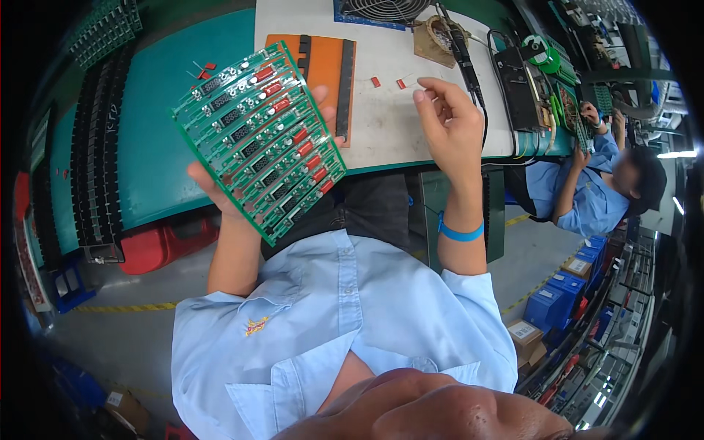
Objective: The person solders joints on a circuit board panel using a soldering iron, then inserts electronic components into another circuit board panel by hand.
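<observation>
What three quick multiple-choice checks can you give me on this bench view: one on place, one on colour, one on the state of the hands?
1. Where is the green circuit board panel?
A. flat on the white mat
B. held up in the left hand
C. on the floor

2. What colour is the band on the right wrist?
A. blue
B. red
C. yellow

3. How is the right hand?
A. gripping the soldering iron
B. resting flat on the panel
C. raised over the white mat, fingertips pinched together

Answers:
1 B: the left hand's fingers show at the panel's edges, holding it tilted above the bench.
2 A: a blue band circles the wrist.
3 C: thumb and forefinger meet; whether they hold anything is too small to tell.
</observation>
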`<state>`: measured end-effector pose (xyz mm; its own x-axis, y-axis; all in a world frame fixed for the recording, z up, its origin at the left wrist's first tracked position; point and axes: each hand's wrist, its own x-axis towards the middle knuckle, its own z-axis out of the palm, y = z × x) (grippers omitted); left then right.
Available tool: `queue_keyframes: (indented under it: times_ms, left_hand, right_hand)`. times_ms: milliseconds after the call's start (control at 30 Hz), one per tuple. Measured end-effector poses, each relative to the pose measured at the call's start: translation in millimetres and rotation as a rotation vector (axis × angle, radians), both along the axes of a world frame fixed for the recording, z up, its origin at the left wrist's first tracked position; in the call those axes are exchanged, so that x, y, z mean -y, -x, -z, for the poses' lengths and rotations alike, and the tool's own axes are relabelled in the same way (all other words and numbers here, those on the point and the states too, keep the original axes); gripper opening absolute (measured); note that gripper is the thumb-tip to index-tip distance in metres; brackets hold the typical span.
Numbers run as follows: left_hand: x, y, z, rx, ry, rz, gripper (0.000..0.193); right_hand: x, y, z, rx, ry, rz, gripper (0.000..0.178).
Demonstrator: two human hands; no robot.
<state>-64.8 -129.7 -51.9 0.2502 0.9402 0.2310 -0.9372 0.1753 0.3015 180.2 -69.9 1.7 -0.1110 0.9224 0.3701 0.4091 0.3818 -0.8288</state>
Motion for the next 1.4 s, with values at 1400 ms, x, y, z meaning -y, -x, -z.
queue_keyframes:
  times_ms: [1400]
  left_hand:
    - [-3,-6,3,-0.034,-0.090,-0.056,0.132]
  right_hand:
    - [25,79,-3,-0.680,0.503,-0.414,0.014]
